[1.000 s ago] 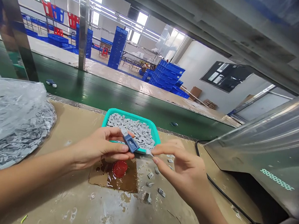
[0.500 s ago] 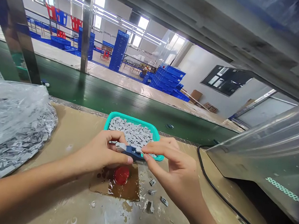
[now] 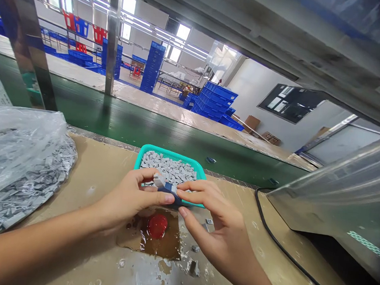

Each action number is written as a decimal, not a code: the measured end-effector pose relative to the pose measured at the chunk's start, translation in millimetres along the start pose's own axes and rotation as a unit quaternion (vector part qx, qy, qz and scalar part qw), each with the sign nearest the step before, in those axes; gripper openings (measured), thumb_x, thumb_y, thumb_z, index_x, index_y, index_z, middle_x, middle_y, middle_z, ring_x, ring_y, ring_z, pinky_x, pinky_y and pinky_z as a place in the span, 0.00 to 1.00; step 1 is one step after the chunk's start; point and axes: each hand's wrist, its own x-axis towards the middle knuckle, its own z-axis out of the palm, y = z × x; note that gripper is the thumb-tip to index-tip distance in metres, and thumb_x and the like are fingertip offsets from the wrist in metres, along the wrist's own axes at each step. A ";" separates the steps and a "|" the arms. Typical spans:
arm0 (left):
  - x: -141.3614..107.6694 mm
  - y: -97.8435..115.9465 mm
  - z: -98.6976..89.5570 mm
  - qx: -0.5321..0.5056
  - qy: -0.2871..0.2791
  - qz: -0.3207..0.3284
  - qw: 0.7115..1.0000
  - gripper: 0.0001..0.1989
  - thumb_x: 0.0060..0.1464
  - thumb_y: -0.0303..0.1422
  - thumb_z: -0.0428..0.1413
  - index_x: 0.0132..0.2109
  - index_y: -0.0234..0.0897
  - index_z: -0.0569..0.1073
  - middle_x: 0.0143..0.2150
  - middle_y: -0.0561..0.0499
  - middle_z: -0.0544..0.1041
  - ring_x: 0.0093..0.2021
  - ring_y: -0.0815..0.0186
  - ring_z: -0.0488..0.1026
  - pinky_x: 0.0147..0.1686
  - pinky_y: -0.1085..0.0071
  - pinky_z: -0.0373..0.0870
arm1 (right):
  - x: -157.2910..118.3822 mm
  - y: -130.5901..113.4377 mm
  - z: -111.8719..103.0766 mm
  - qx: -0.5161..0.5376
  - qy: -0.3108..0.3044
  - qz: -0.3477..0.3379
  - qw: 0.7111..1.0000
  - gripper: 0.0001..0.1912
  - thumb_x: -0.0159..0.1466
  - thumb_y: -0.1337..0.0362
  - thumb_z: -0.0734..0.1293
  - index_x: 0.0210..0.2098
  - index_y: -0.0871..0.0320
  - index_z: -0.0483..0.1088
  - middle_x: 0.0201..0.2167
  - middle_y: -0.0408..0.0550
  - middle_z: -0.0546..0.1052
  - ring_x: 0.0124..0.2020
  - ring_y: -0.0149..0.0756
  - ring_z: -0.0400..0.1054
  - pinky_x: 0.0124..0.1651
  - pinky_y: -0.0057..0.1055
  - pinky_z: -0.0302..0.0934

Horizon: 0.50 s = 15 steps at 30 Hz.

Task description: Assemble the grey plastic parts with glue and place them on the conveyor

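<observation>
My left hand (image 3: 129, 199) grips a small dark blue plastic holder (image 3: 172, 194), which is partly hidden by my fingers. A small grey part (image 3: 159, 180) sticks up from the holder. My right hand (image 3: 212, 232) pinches a second grey piece (image 3: 174, 188) at the holder's far end. Both hands are just in front of a teal plastic tray (image 3: 171, 153) heaped with small grey parts. Below them, a red blob (image 3: 157, 226) sits on a wet brown patch (image 3: 168, 246). A few loose grey parts (image 3: 193, 268) lie near my right hand.
A clear plastic bag (image 3: 18, 146) of grey parts lies at left on the tan work surface (image 3: 109, 167). A green conveyor belt (image 3: 144, 132) runs behind it. A clear curved cover (image 3: 334, 193) and a black cable (image 3: 286, 251) are at right.
My right hand has moved left from beside the holder, and its fingertips now meet the holder's far end. The holder has turned from tilted to nearly level. The whole view has shifted slightly.
</observation>
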 end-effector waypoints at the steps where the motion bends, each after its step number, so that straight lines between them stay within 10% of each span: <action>1: 0.1 0.1 2.1 -0.042 0.004 0.000 0.999 0.10 0.41 0.29 0.61 0.32 0.34 0.67 0.30 0.53 0.71 0.30 0.73 0.68 0.30 0.78 0.62 | 0.6 0.2 4.2 -0.020 0.009 -0.010 1.000 0.11 0.56 0.71 0.63 0.38 0.54 0.70 0.38 0.48 0.71 0.42 0.37 0.64 0.43 0.38 0.62; 6: 5.8 5.9 6.2 -0.232 0.091 -0.018 0.968 0.01 0.52 0.25 0.50 0.32 0.31 0.65 0.29 0.51 0.67 0.27 0.76 0.65 0.28 0.80 0.63 | 13.9 4.6 29.1 -0.123 0.042 -0.085 0.988 0.12 0.56 0.67 0.63 0.40 0.52 0.70 0.49 0.52 0.65 0.50 0.45 0.59 0.45 0.42 0.62; 10: 17.0 22.9 -10.7 -0.151 0.129 0.045 0.979 0.06 0.56 0.27 0.41 0.34 0.33 0.62 0.27 0.52 0.62 0.23 0.77 0.60 0.22 0.80 0.58 | 26.7 38.6 24.4 -0.128 0.050 -0.070 0.988 0.18 0.57 0.61 0.62 0.48 0.49 0.65 0.49 0.51 0.67 0.47 0.44 0.65 0.42 0.41 0.65; 15: 47.5 57.9 -42.8 0.025 0.202 0.144 0.968 0.09 0.59 0.30 0.37 0.40 0.34 0.60 0.28 0.53 0.60 0.23 0.76 0.58 0.24 0.78 0.58 | 46.8 115.0 8.6 -0.171 -0.130 -0.018 0.976 0.14 0.52 0.58 0.65 0.38 0.52 0.73 0.40 0.52 0.75 0.39 0.49 0.70 0.36 0.43 0.69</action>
